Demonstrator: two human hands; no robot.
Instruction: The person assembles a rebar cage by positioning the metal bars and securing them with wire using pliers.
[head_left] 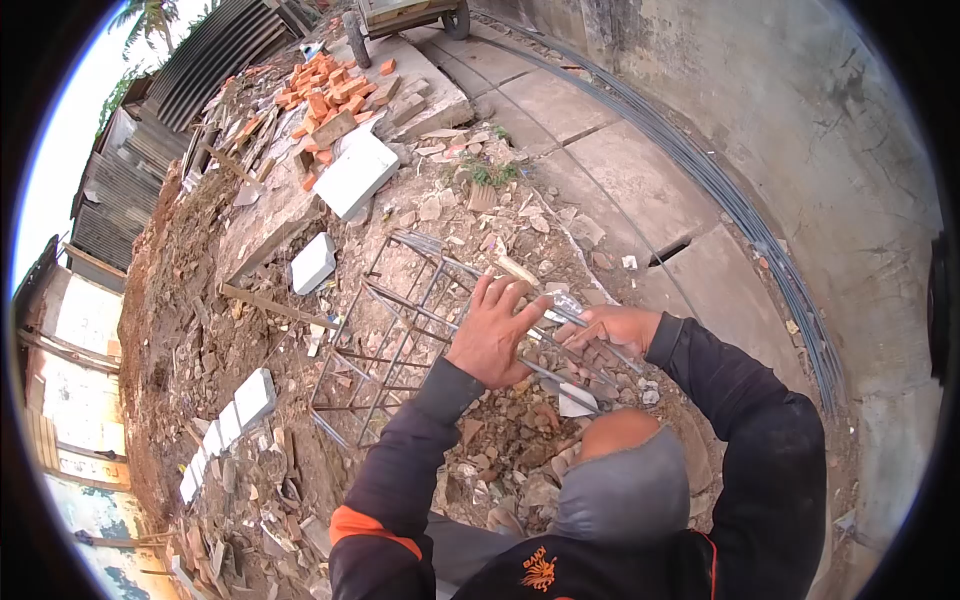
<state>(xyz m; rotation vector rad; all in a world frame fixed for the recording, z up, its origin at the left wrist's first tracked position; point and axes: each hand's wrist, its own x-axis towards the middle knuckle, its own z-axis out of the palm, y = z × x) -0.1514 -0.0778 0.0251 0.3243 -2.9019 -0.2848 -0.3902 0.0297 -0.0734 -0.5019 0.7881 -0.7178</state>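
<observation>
A rebar cage point(400, 330), made of long steel bars with square stirrups, slants across the rubble in front of me. My left hand point(497, 335) is closed over its upper bars near the right end, thumb pointing right. Just to the right, my right hand point(615, 328) is closed beside the same bars, palm turned inward. Thin grey rods show under its fingers, but whether these are a tool or bar ends I cannot make out. A shiny, pale scrap point(565, 305) shows between the hands. My bent knee point(625, 450) is close below them.
Broken rubble covers the ground. White blocks point(357, 175) lie to the left, with orange bricks point(325, 90) piled farther off. A cart point(405, 12) stands at the top. Long steel rods point(700, 170) run along the concrete wall point(840, 150). Concrete slabs point(640, 180) form a path.
</observation>
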